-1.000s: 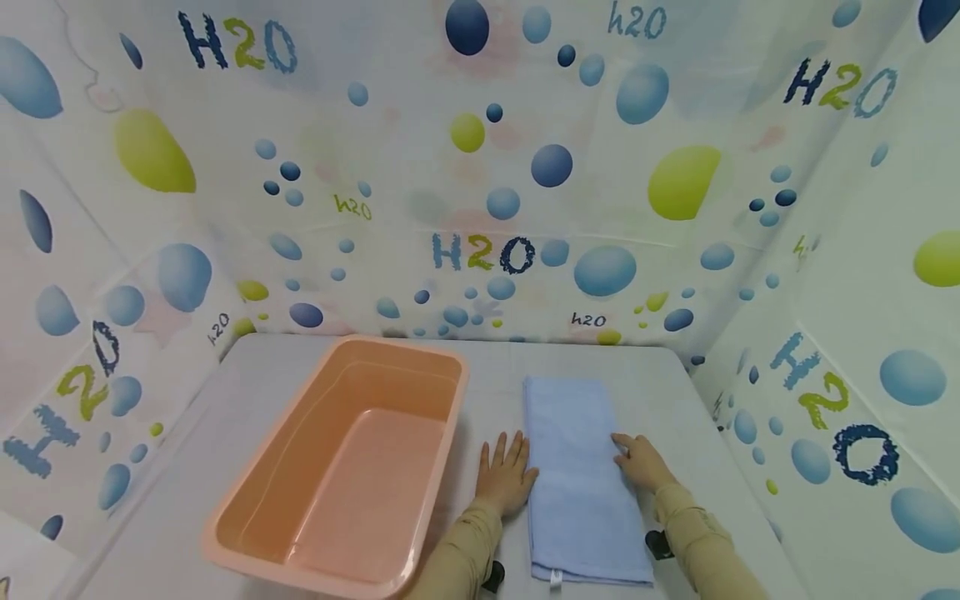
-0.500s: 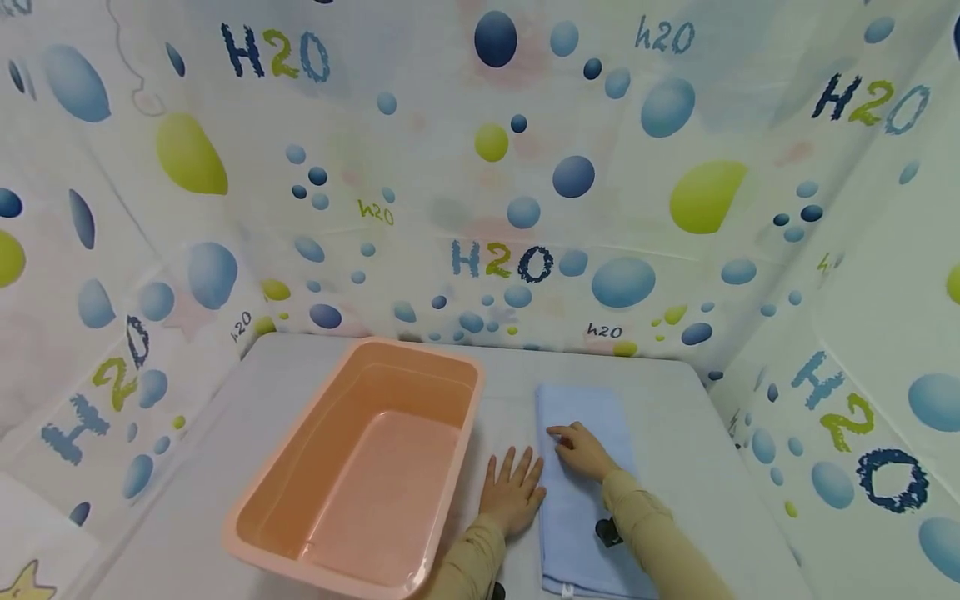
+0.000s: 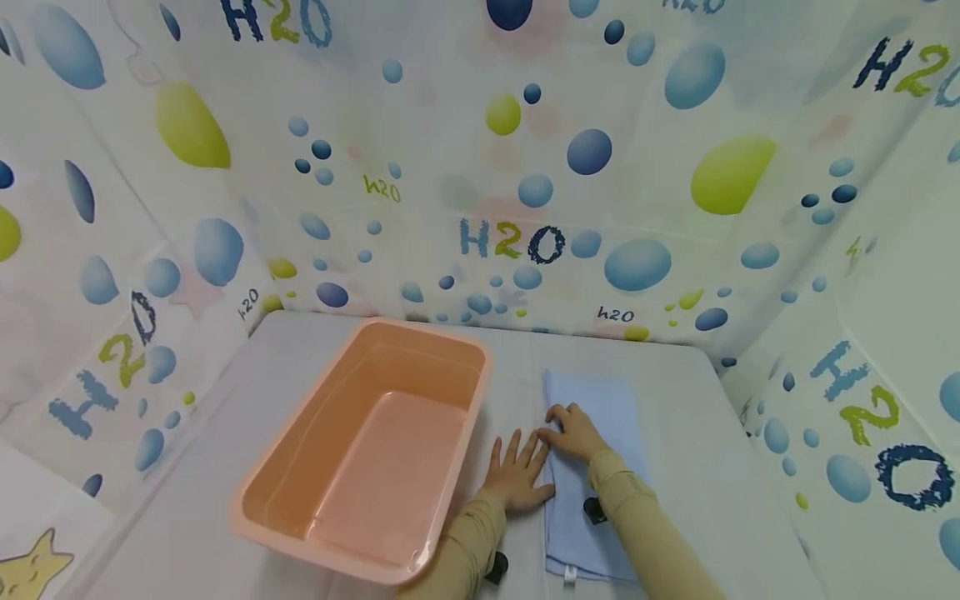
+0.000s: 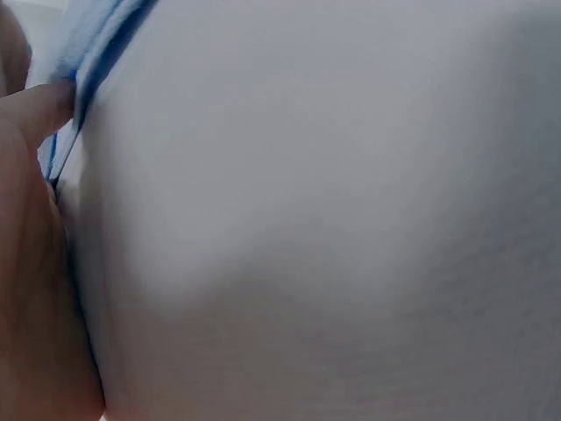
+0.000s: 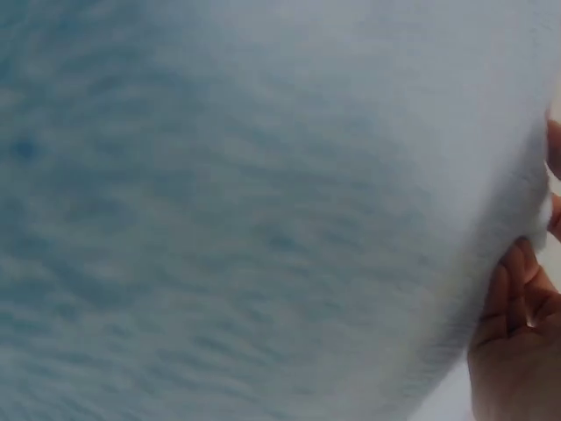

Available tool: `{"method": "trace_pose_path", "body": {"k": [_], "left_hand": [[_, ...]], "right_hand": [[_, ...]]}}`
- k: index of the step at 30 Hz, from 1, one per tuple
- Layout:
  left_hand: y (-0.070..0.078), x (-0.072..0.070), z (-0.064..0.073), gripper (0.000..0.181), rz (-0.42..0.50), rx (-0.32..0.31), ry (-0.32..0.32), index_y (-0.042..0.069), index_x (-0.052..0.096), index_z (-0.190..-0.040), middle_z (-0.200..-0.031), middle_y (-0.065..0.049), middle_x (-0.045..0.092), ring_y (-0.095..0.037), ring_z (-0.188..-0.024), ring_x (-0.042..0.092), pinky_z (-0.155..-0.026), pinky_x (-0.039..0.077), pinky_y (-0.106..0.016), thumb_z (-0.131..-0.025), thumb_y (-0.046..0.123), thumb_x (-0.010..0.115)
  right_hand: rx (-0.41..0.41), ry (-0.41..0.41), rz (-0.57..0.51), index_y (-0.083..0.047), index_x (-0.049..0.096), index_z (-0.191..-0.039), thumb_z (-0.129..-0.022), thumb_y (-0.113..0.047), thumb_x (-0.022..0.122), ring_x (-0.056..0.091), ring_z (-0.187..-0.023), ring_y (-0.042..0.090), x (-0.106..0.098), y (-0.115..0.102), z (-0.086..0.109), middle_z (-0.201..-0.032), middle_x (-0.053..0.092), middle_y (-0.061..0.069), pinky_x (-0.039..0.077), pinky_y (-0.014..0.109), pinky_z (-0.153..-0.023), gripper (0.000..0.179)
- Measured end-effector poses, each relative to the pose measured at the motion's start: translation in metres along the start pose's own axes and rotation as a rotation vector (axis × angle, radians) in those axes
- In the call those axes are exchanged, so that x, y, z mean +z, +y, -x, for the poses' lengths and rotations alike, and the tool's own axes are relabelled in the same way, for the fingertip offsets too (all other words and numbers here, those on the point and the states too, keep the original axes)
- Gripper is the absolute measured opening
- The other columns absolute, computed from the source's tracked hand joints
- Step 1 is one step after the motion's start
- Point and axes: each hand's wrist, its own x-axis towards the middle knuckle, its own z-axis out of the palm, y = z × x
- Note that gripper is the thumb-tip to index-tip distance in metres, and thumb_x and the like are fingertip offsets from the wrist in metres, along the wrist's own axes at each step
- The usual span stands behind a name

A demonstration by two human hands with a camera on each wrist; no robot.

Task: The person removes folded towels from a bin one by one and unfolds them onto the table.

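A folded light blue towel point(image 3: 600, 393) lies lengthwise on the white-covered table, a small white tag at its near end. My right hand point(image 3: 576, 435) reaches across it from the right and pinches its left edge with curled fingers. The right wrist view is mostly filled by the towel point(image 5: 263, 219), with the hand point(image 5: 517, 351) at its edge. Just left of the towel, my left hand point(image 3: 516, 482) rests on the table with fingers spread, its thumb at the towel's edge. In the left wrist view, a finger meets the blue layers of the towel point(image 4: 92, 44).
A large peach-coloured plastic basin point(image 3: 405, 467) stands left of the left hand, with nothing in it. Its right rim rises close beside the left forearm. Behind the table point(image 3: 675, 383) and along its sides hangs a sheet printed with bubbles and H2O lettering point(image 3: 510, 240).
My right hand has moved left from the towel's right edge, over its top, to the left edge, where it now pinches the cloth. The left hand stays beside the towel.
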Motion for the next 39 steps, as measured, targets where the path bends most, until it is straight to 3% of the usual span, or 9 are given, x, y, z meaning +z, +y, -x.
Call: {"method": "trace_pose_path", "body": {"k": [6, 11, 16, 20, 23, 27, 30, 35, 39], "left_hand": [[-0.003, 0.007, -0.008, 0.070, -0.012, 0.003, 0.039, 0.025, 0.024, -0.149, -0.159, 0.004, 0.010, -0.026, -0.147, 0.002, -0.115, 0.001, -0.056, -0.090, 0.063, 0.031], [-0.001, 0.005, -0.005, 0.064, -0.003, 0.002, 0.047, 0.027, 0.028, -0.147, -0.159, 0.005, 0.011, -0.026, -0.147, 0.003, -0.115, 0.001, -0.054, -0.092, 0.059, 0.032], [0.001, 0.004, -0.003, 0.068, -0.034, -0.007, 0.047, 0.030, 0.021, -0.149, -0.159, 0.005, 0.009, -0.025, -0.147, 0.002, -0.115, 0.001, -0.053, -0.091, 0.063, 0.030], [0.003, 0.002, 0.000, 0.071, -0.063, -0.005, 0.058, 0.029, 0.023, -0.149, -0.159, 0.003, 0.013, -0.026, -0.147, 0.006, -0.115, 0.005, -0.053, -0.089, 0.066, 0.034], [0.003, 0.002, 0.001, 0.072, -0.066, -0.007, 0.057, 0.029, 0.022, -0.149, -0.159, 0.003, 0.012, -0.027, -0.147, 0.004, -0.115, 0.005, -0.054, -0.089, 0.066, 0.033], [0.002, 0.003, 0.001, 0.071, -0.076, -0.005, 0.075, 0.029, 0.021, -0.149, -0.159, 0.004, 0.011, -0.026, -0.147, 0.004, -0.115, 0.005, -0.054, -0.089, 0.066, 0.032], [0.002, 0.004, 0.001, 0.071, -0.089, 0.002, 0.077, 0.030, 0.021, -0.149, -0.159, 0.004, 0.011, -0.026, -0.147, 0.005, -0.115, 0.006, -0.054, -0.089, 0.067, 0.031], [0.002, 0.006, 0.001, 0.073, -0.086, -0.004, 0.063, 0.030, 0.020, -0.149, -0.159, 0.005, 0.010, -0.026, -0.147, 0.004, -0.115, 0.005, -0.054, -0.088, 0.069, 0.030], [0.007, 0.004, 0.004, 0.073, -0.088, -0.015, 0.076, 0.030, 0.021, -0.149, -0.159, 0.005, 0.012, -0.026, -0.147, 0.006, -0.116, 0.005, -0.053, -0.088, 0.068, 0.033]], "right_hand": [[0.108, -0.132, -0.006, -0.010, 0.052, -0.099, -0.076, -0.039, 0.073, 0.049, -0.075, 0.022, -0.014, -0.008, -0.008, -0.091, 0.051, 0.011, 0.042, 0.034, -0.065, 0.043], [0.100, -0.192, 0.010, -0.009, 0.046, -0.102, -0.071, -0.028, 0.072, 0.050, -0.078, 0.024, -0.018, -0.004, -0.011, -0.094, 0.049, 0.014, 0.044, 0.036, -0.069, 0.045], [0.086, -0.188, -0.022, -0.008, 0.045, -0.113, -0.077, -0.012, 0.059, 0.049, -0.080, 0.024, -0.022, -0.001, -0.010, -0.094, 0.051, 0.016, 0.043, 0.036, -0.068, 0.039], [0.069, -0.172, -0.014, -0.012, 0.047, -0.129, -0.079, -0.001, 0.048, 0.050, -0.080, 0.023, -0.020, 0.001, -0.006, -0.101, 0.053, 0.019, 0.045, 0.039, -0.072, 0.051], [0.038, -0.169, 0.008, -0.011, 0.052, -0.130, -0.080, 0.002, 0.045, 0.049, -0.077, 0.023, -0.018, 0.003, -0.002, -0.100, 0.052, 0.019, 0.046, 0.043, -0.075, 0.052], [-0.020, -0.142, 0.021, -0.004, 0.059, -0.120, -0.084, -0.007, 0.057, 0.052, -0.083, 0.023, -0.018, 0.009, 0.001, -0.098, 0.053, 0.015, 0.047, 0.045, -0.084, 0.036], [-0.035, -0.164, 0.014, -0.003, 0.058, -0.122, -0.079, -0.021, 0.072, 0.054, -0.089, 0.023, -0.020, 0.017, 0.005, -0.102, 0.055, 0.014, 0.047, 0.045, -0.087, 0.048], [0.019, -0.277, -0.031, -0.010, 0.052, -0.133, -0.076, -0.028, 0.075, 0.055, -0.108, 0.034, -0.028, 0.028, 0.009, -0.120, 0.057, 0.020, 0.042, 0.050, -0.096, 0.064], [0.077, -0.301, -0.118, -0.014, 0.047, -0.137, -0.080, -0.026, 0.072, 0.039, -0.131, 0.043, -0.032, 0.039, 0.014, -0.140, 0.045, 0.024, 0.032, 0.057, -0.105, 0.064]]}}
